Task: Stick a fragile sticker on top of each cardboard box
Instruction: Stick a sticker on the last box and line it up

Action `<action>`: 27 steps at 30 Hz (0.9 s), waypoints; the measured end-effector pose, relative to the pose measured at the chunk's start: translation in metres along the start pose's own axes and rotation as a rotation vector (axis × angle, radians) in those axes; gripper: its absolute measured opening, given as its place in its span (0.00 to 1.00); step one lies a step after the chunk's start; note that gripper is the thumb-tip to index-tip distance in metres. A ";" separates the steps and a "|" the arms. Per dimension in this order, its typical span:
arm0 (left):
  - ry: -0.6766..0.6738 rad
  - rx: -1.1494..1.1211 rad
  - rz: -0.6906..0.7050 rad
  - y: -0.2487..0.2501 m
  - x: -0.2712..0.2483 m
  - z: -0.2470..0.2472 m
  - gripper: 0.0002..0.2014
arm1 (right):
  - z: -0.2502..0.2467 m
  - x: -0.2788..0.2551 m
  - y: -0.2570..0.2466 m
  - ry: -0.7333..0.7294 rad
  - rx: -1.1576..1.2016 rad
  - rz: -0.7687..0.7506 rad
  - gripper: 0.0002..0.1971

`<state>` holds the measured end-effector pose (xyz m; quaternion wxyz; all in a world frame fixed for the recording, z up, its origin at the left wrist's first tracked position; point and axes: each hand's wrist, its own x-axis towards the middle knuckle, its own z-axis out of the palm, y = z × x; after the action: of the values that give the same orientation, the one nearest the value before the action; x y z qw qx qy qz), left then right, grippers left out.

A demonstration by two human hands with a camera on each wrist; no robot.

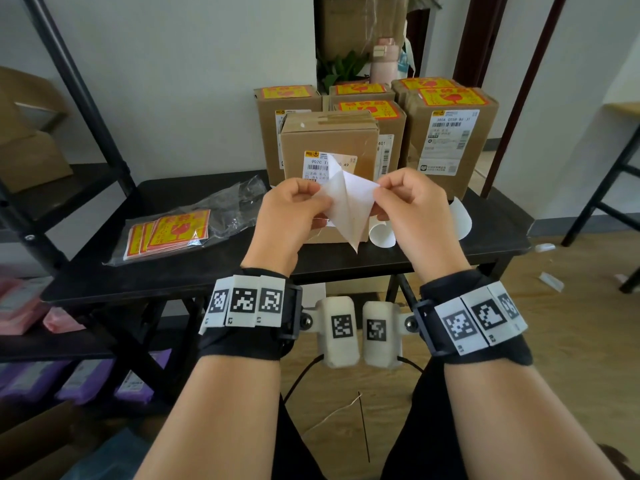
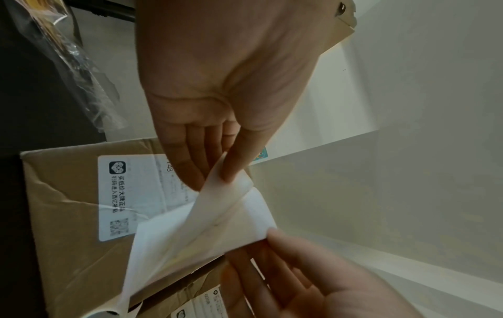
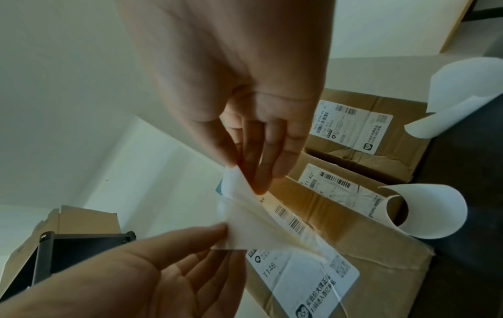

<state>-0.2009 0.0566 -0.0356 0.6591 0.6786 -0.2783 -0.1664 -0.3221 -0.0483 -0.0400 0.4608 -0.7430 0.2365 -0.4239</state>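
Both hands hold one fragile sticker (image 1: pixel 349 206) in front of the boxes, its white side toward me and its two layers parted at the top. My left hand (image 1: pixel 323 202) pinches one layer's corner and my right hand (image 1: pixel 377 199) pinches the other. I cannot tell which layer is the backing. The left wrist view shows thumb and fingers (image 2: pixel 231 170) pinching the sheet (image 2: pixel 207 219). The right wrist view shows the right fingers (image 3: pixel 261 176) on the sheet's (image 3: pixel 245 221) top corner. The nearest cardboard box (image 1: pixel 329 133) has a bare taped top. Several boxes (image 1: pixel 450 133) behind carry yellow-red stickers.
A clear bag of spare fragile stickers (image 1: pixel 169 233) lies on the black table (image 1: pixel 138 282) to the left. Curled white backing sheets (image 1: pixel 381 235) lie right of the near box, also in the right wrist view (image 3: pixel 430 210). A black shelf frame (image 1: pixel 86 98) stands at left.
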 end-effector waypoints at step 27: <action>0.215 0.169 0.105 0.002 -0.009 0.034 0.09 | -0.070 0.004 0.038 0.695 0.068 0.250 0.11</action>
<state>-0.2288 0.0345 -0.0375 0.6335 0.7300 -0.2544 -0.0340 -0.3777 -0.1025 -0.0569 0.4256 -0.5044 0.4538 -0.5987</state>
